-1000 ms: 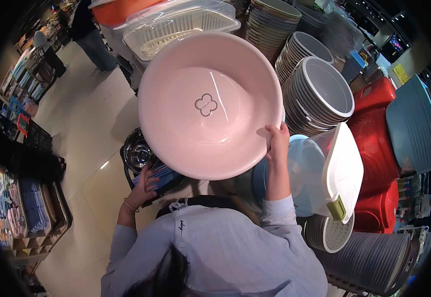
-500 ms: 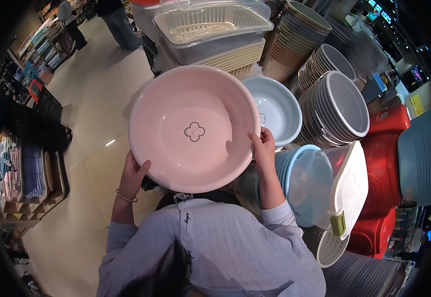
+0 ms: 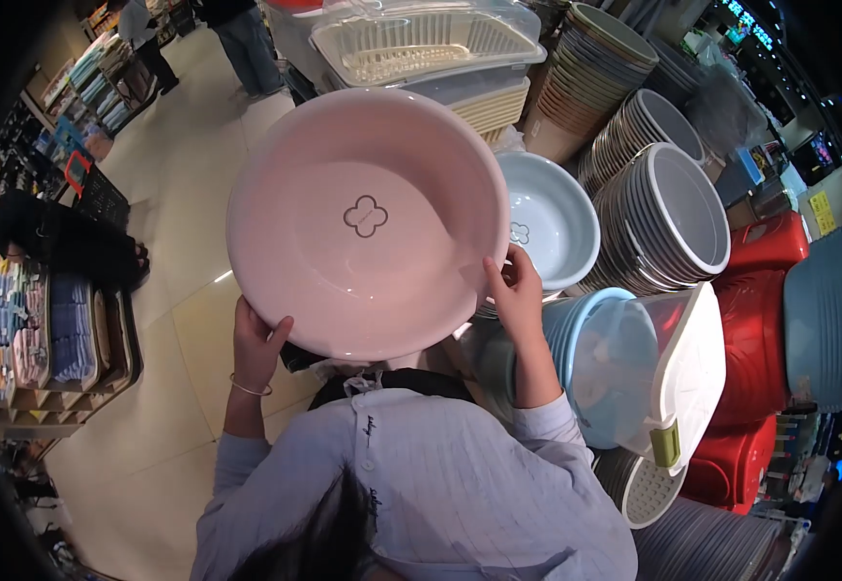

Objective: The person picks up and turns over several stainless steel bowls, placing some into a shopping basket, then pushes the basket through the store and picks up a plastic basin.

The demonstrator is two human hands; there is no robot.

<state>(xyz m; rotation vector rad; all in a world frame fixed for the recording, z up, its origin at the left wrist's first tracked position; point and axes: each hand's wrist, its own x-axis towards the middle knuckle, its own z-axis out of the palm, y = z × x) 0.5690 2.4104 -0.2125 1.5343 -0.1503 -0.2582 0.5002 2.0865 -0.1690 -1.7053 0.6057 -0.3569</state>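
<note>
A large round pink basin (image 3: 373, 281) is held up in front of my body, its inside facing me, with a dark four-lobed flower outline on its bottom. My left hand (image 3: 262, 341) grips the rim at the lower left, thumb on the inner side and fingers behind. On the right edge, my right hand (image 3: 511, 290) holds the rim with the thumb in front; its other fingers are partly hidden. Just behind the right side of the pink basin sits a smaller light-blue basin (image 3: 552, 218) on a stack.
Stacked grey buckets (image 3: 687, 213), a clear-sided bin with a white lid (image 3: 697, 378) and red stools (image 3: 755, 339) stand to my right. Lidded dish racks (image 3: 421, 48) are ahead. A shelf of folded goods (image 3: 48, 339) lines the left, with people in the tiled aisle (image 3: 174, 281).
The pink basin has tilted, its top edge rising and shifting left. Both hands keep their hold on the rim.
</note>
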